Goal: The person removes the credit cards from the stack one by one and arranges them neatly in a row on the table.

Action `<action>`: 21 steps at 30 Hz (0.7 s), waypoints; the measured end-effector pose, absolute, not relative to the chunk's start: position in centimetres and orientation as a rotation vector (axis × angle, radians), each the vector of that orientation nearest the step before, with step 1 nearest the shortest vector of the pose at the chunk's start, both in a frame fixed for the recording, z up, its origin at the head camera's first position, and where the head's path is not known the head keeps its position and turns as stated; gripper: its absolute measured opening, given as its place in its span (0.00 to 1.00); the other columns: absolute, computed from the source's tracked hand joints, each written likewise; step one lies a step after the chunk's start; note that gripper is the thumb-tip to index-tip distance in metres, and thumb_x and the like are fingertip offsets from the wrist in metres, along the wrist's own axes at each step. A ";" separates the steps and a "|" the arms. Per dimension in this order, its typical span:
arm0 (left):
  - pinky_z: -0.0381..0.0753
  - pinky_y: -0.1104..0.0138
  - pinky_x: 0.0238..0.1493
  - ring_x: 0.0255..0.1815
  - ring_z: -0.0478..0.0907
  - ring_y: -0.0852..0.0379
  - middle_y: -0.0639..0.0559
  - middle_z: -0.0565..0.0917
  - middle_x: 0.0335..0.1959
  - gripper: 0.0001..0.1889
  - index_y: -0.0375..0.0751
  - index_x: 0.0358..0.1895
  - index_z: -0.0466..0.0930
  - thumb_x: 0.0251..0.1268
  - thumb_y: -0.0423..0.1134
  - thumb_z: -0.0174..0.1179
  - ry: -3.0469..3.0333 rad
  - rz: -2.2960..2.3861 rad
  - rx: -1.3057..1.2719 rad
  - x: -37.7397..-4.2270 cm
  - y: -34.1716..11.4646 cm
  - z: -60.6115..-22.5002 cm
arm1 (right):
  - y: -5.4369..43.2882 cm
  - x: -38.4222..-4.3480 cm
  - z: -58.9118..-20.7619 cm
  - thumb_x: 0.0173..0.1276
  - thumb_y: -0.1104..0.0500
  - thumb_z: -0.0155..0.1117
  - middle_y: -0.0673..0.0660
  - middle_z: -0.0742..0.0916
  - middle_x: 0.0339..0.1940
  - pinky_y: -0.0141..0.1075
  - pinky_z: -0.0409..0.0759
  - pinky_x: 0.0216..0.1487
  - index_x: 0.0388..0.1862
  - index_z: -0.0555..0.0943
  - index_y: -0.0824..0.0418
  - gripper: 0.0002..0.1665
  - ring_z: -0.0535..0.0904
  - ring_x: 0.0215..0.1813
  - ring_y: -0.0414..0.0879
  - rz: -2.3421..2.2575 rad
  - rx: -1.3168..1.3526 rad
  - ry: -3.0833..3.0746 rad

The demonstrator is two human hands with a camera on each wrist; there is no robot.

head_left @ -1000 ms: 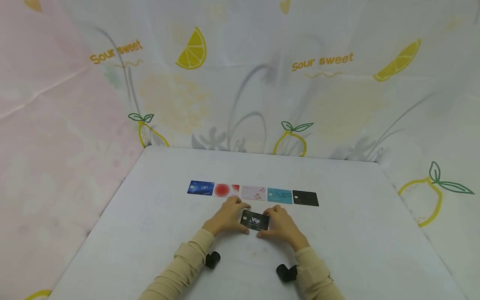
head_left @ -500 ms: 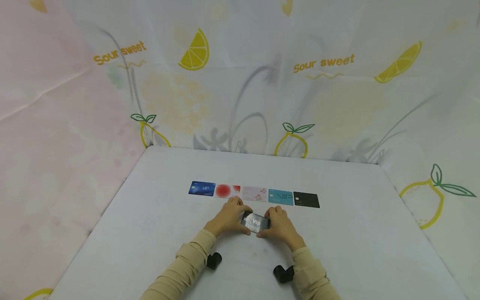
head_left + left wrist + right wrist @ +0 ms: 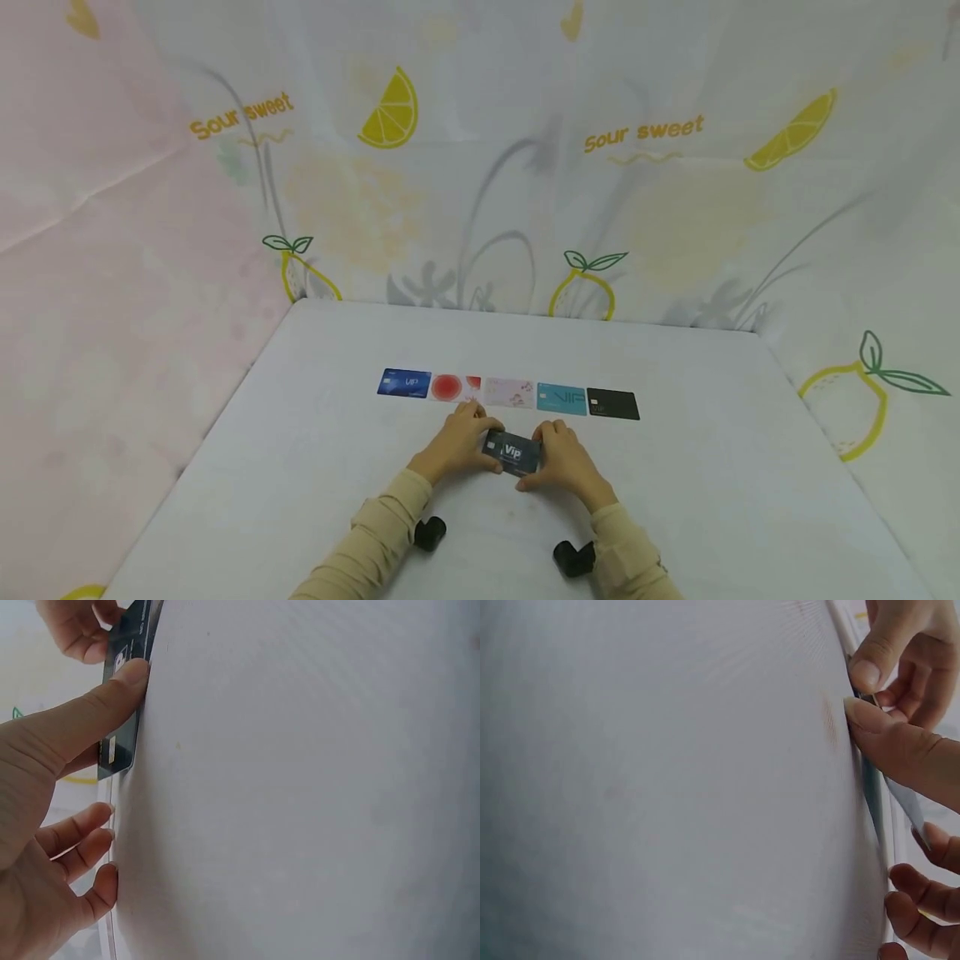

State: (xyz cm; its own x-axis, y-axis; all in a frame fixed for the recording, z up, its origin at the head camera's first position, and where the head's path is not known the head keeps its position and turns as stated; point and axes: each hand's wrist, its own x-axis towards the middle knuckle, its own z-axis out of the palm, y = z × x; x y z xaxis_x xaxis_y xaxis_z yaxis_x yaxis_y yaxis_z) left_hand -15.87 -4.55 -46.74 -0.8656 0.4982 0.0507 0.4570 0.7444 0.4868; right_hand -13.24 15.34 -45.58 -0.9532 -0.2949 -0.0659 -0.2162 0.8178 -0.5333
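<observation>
A dark card (image 3: 512, 452) marked "Vip" is held up over the white table, tilted, between both hands. My left hand (image 3: 457, 442) pinches its left end; in the left wrist view the thumb (image 3: 112, 701) lies across the card's face, the other fingers spread below. My right hand (image 3: 562, 460) grips the right end, index finger at the upper corner and thumb by the lower edge. The right wrist view shows the card edge-on, partly hidden behind the right thumb (image 3: 877, 727). Several flat cards lie in a row just beyond: blue (image 3: 404, 383), red-dotted (image 3: 447, 387), pink (image 3: 509, 393), teal (image 3: 562, 399) and black (image 3: 613, 404).
The white tabletop (image 3: 300, 467) extends around the hands. Behind it hangs a lemon-printed cloth (image 3: 465, 200). Black wrist mounts (image 3: 430, 533) jut from inside both beige sleeves (image 3: 378, 529), close above the table.
Half a second ago the held card caught a bright glare; its print now shows clearly as it tilts differently. Both hands keep nearly the same place, and the row of cards stays put.
</observation>
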 end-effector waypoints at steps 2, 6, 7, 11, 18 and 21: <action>0.67 0.58 0.47 0.44 0.64 0.54 0.50 0.71 0.41 0.30 0.46 0.50 0.82 0.37 0.50 0.76 2.857 0.753 0.781 -15.8 -4.5 -46.8 | 15.5 -13.2 -45.5 0.32 0.51 0.84 0.58 0.74 0.37 0.47 0.72 0.41 0.39 0.72 0.65 0.39 0.67 0.38 0.50 -0.808 -0.427 2.854; 0.68 0.59 0.47 0.44 0.64 0.54 0.50 0.71 0.41 0.30 0.46 0.50 0.82 0.38 0.52 0.75 2.869 0.731 0.792 -15.9 -4.6 -46.9 | 15.6 -13.2 -45.3 0.35 0.52 0.83 0.56 0.74 0.36 0.47 0.72 0.42 0.38 0.73 0.65 0.35 0.68 0.38 0.48 -0.777 -0.495 2.880; 0.68 0.59 0.47 0.44 0.64 0.54 0.50 0.71 0.41 0.30 0.46 0.50 0.82 0.38 0.52 0.75 2.868 0.731 0.792 -15.9 -4.7 -46.9 | 15.7 -13.3 -45.2 0.36 0.52 0.82 0.55 0.74 0.36 0.47 0.72 0.43 0.38 0.74 0.66 0.34 0.68 0.38 0.48 -0.764 -0.522 2.891; 0.68 0.58 0.49 0.46 0.64 0.54 0.50 0.71 0.42 0.32 0.45 0.50 0.82 0.37 0.54 0.75 2.848 0.752 0.799 -15.8 -4.8 -46.9 | 16.3 -13.8 -45.3 0.38 0.52 0.80 0.56 0.77 0.38 0.47 0.73 0.48 0.39 0.77 0.67 0.32 0.72 0.43 0.50 -0.737 -0.674 2.920; 0.70 0.58 0.51 0.46 0.66 0.54 0.51 0.72 0.42 0.32 0.42 0.48 0.80 0.36 0.53 0.76 2.820 0.883 0.847 -15.6 -5.0 -47.0 | 18.3 -14.3 -45.2 0.43 0.53 0.78 0.58 0.78 0.45 0.47 0.74 0.49 0.44 0.78 0.65 0.30 0.73 0.46 0.52 -0.931 -0.768 2.807; 0.72 0.58 0.52 0.47 0.68 0.53 0.50 0.74 0.42 0.31 0.39 0.47 0.80 0.37 0.50 0.77 2.805 0.977 0.887 -15.5 -4.7 -46.8 | 19.0 -14.4 -45.1 0.45 0.52 0.78 0.58 0.78 0.46 0.47 0.74 0.49 0.46 0.77 0.65 0.32 0.74 0.47 0.52 -0.943 -0.765 2.780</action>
State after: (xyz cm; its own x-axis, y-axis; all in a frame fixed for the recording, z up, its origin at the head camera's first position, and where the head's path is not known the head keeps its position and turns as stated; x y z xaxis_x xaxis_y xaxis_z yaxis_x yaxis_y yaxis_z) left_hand -15.45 -4.75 -46.84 -0.8353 0.5309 0.1426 0.5046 0.6376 0.5820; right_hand -14.37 18.95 -45.10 -0.8674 -0.4942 0.0577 -0.4273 0.6806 -0.5951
